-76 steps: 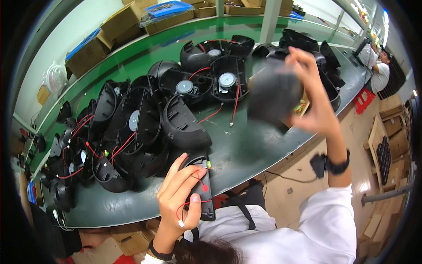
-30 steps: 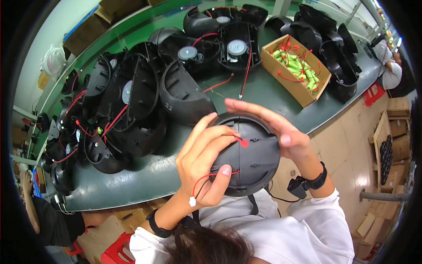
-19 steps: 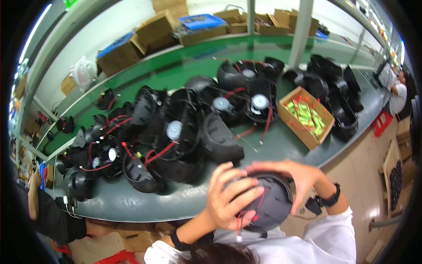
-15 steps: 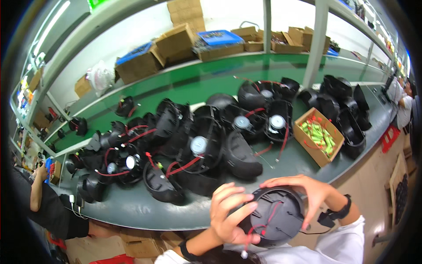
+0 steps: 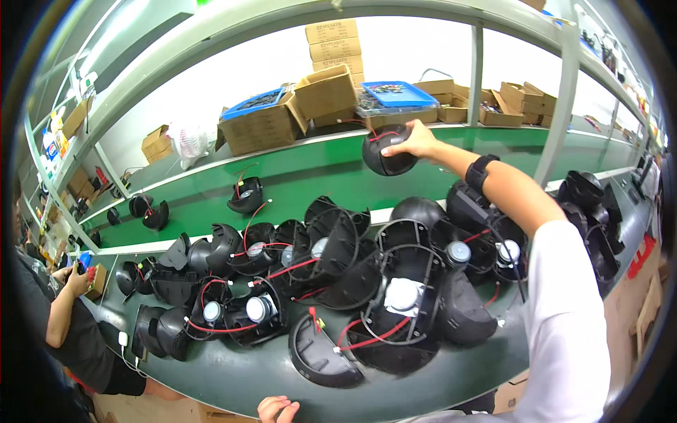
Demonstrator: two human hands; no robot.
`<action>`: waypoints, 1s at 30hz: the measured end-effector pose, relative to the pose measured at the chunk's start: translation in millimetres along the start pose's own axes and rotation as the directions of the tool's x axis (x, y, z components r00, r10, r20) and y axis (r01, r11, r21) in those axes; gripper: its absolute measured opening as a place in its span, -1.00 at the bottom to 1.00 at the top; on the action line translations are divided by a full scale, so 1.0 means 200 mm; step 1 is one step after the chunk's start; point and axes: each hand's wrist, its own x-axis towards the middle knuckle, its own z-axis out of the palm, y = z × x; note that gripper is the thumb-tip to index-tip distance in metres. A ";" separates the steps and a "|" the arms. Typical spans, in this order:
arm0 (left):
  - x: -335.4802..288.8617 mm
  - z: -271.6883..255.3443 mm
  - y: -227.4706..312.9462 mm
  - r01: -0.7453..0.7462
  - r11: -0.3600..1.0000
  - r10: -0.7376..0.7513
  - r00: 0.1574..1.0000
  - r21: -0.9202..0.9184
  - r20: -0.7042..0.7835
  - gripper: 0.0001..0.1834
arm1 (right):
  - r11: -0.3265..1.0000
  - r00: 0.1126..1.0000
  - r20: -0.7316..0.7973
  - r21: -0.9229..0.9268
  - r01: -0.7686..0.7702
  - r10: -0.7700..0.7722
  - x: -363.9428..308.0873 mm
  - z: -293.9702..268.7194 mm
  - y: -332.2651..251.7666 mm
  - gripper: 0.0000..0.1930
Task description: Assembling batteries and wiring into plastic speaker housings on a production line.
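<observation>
My right hand (image 5: 415, 143), arm stretched forward, is closed around a round black plastic shell (image 5: 388, 154) with a red wire. It holds the shell over the green conveyor belt (image 5: 303, 169). At the lower edge of the picture my left hand (image 5: 277, 409) is partly cut off. Its loosely bent fingers are slightly apart, with nothing seen in them. The nearest part to it is a black half-round shell (image 5: 321, 356) with a red connector. Behind that lies a larger black housing (image 5: 395, 352) with a white-backed round speaker (image 5: 403, 294) and red wires.
Many black housings with speakers and red wires crowd the grey table (image 5: 233, 384). Farther left on the belt sits another shell (image 5: 245, 195). Cardboard boxes (image 5: 257, 132) and a blue tray (image 5: 402, 93) stand behind the belt. Grey posts (image 5: 562, 106) rise nearby. A co-worker (image 5: 67, 317) is at left.
The round shell has gone from between both hands, close to me, to over the belt in my right hand. My left hand has let go and dropped to the lower edge. The view has shifted.
</observation>
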 end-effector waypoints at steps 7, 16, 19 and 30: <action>0.05 0.01 0.00 0.331 0.943 -0.331 0.943 0.002 -0.010 -0.56 | 0.852 0.978 0.153 0.486 -0.197 0.139 0.28 0.32 0.24 0.36; 0.06 0.00 0.00 0.354 0.933 -0.354 0.935 -0.065 0.011 -0.63 | 0.605 0.979 0.162 -0.794 0.054 0.125 0.19 0.14 -0.12 0.16; 0.05 0.01 -0.02 0.320 0.944 -0.322 0.947 -0.084 -0.011 -0.63 | 0.591 0.859 0.348 -0.624 0.511 -0.376 0.15 0.20 -0.46 -0.25; 0.04 0.02 0.00 0.328 0.932 -0.335 0.942 -0.151 -0.024 -0.75 | 0.412 0.597 0.729 -0.456 0.788 -0.335 0.04 1.25 -1.08 -0.67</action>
